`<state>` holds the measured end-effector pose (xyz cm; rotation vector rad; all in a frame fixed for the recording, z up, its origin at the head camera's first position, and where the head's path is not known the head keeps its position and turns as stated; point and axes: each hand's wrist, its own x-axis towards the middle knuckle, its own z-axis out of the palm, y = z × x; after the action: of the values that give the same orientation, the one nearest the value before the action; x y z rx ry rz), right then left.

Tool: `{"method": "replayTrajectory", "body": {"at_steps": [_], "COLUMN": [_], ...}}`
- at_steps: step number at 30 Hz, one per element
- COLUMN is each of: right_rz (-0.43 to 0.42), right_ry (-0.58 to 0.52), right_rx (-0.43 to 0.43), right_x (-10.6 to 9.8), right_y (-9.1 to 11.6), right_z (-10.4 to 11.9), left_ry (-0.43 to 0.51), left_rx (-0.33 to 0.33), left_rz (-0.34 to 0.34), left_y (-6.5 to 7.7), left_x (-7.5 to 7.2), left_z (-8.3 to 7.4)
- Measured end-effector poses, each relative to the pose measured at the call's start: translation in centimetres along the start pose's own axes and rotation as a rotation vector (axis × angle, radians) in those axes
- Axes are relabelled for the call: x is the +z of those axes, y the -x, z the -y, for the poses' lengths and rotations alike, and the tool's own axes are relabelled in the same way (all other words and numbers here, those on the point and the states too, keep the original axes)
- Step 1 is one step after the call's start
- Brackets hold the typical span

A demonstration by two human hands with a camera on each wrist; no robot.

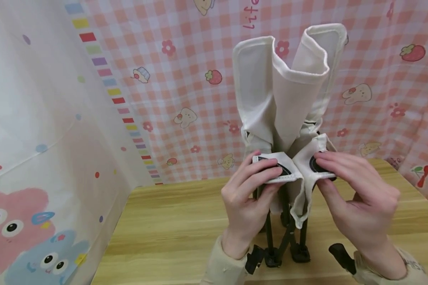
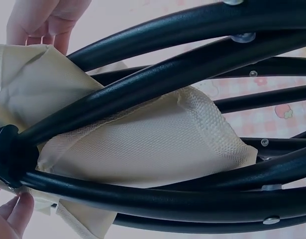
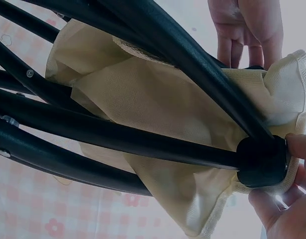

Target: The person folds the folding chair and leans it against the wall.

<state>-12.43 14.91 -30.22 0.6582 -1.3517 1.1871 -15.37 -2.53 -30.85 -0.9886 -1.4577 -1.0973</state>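
Note:
A small folding chair with cream fabric (image 1: pixel 297 99) and black tube legs (image 1: pixel 269 233) stands partly folded on the table, its back part rising behind in folds. My left hand (image 1: pixel 247 194) pinches one near corner of the seat cloth, fingers over a black patch (image 1: pixel 286 170) and thumb underneath. At the other near corner, my right hand (image 1: pixel 360 194) grips the cloth by its own black patch (image 1: pixel 317 163). The left wrist view has a black end cap (image 2: pixel 13 157) by the fingers. Another black end cap (image 3: pixel 262 162) sits between thumb and fingers in the right wrist view.
Under the chair is a wood-grain table (image 1: pixel 171 221). A pink checked cloth (image 1: pixel 185 91) hangs behind it. White printed cloth (image 1: pixel 57 130) covers the left side. Black pieces (image 1: pixel 342 257) stick out at both sleeve cuffs.

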Motion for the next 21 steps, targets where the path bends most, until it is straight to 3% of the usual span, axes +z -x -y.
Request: {"method": "replayTrajectory", "body": {"at_steps": [12, 21], "right_rz": [-0.026, -0.032], "right_ry": [0.011, 0.011], "right_rx": [-0.019, -0.028], "right_x": [1.3, 1.4], "right_y": [-0.3, -0.3], "right_z": [0.8, 0.7], "left_ry": [0.076, 0.084], "left_rx": [0.017, -0.003], "left_rz": [0.054, 0.041], "left_y": [-0.3, -0.1], "left_x": [0.0, 0.3], "left_z": [0.6, 0.6]}}
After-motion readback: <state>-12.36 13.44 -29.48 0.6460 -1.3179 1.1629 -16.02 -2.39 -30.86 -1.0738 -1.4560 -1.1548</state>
